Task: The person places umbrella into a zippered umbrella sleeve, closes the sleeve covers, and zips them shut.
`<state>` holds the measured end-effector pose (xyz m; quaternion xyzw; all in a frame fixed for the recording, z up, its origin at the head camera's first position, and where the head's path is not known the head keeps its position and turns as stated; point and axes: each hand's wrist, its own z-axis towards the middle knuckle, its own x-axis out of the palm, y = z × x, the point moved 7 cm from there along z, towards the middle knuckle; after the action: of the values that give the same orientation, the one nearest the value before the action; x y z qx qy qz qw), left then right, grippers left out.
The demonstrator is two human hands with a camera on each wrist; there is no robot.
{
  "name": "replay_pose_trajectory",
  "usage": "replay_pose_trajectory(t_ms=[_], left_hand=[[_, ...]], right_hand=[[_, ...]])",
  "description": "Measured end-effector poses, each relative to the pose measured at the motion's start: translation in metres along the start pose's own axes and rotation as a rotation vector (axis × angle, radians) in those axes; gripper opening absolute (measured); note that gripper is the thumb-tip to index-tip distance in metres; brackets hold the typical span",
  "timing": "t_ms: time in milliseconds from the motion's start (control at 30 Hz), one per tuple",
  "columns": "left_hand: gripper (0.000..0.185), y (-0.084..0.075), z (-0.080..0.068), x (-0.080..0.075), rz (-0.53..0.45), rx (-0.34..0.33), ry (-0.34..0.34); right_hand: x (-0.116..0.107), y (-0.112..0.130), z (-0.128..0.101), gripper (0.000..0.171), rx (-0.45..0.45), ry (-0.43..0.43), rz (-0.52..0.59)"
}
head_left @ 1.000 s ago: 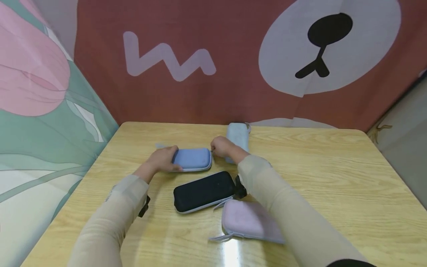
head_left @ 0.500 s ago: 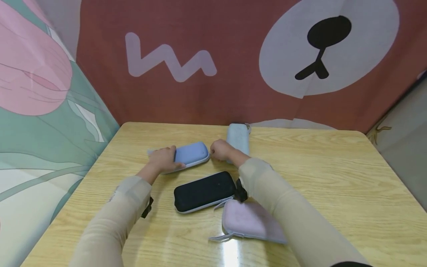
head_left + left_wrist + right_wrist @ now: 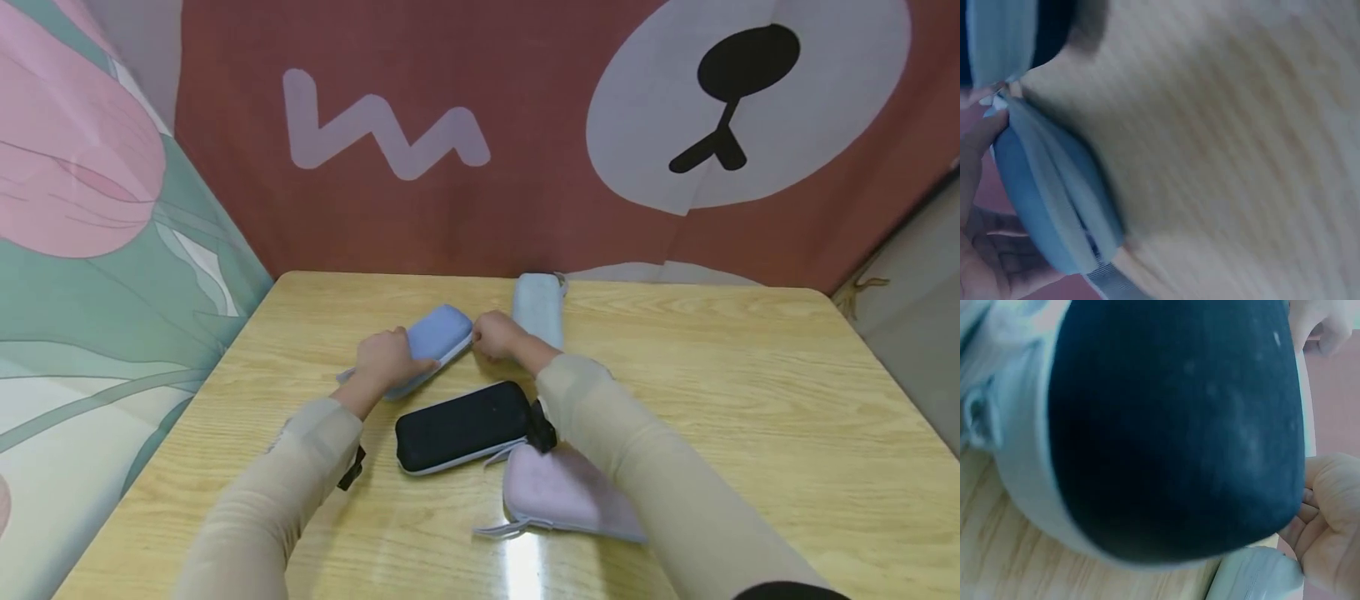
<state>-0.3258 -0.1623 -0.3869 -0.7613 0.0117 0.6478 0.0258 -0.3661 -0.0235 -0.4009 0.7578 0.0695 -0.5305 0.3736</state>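
A blue zippered case (image 3: 441, 330) lies tilted near the table's far side. My left hand (image 3: 386, 360) grips its near end, fingers over the top and thumb along the side. In the left wrist view, a dark gap shows between the zipper tapes of the blue case (image 3: 1025, 175). At its right end my right hand (image 3: 497, 335) has curled fingers and pinches the zipper pull, which the fingers mostly hide. In the right wrist view, my right hand (image 3: 1332, 519) appears at the right, behind the black case (image 3: 1179, 437).
A black case (image 3: 461, 427) lies in front of the hands, below my right wrist. Nearer me is a pink case (image 3: 562, 492), partly under my right sleeve. A pale blue case (image 3: 537, 308) stands behind my right hand, near the table's (image 3: 750, 400) back edge.
The left hand has turned the blue case so its right end points further back, and has shifted slightly right. The right hand stays at the case's end. The other cases lie still.
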Motion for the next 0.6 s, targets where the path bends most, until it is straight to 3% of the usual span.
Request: replay_pose_trajectory(t_ms=[100,200,367,600], left_hand=[[0.078,-0.002,0.000,0.000,0.013,0.021,0.060],[0.074,-0.001,-0.001,0.002,0.008,0.091,0.136],[0.094,0.001,-0.006,0.008,-0.100,0.218,0.274],[0.108,-0.001,-0.011,0.011,-0.126,0.348,0.345]], right_hand=[[0.000,-0.002,0.001,0.043,0.013,-0.005,0.001],[-0.002,-0.003,0.002,0.043,0.018,-0.001,-0.007],[-0.006,-0.006,0.003,0.043,0.051,0.001,-0.036],[-0.009,-0.013,0.007,0.042,0.064,-0.041,-0.037]])
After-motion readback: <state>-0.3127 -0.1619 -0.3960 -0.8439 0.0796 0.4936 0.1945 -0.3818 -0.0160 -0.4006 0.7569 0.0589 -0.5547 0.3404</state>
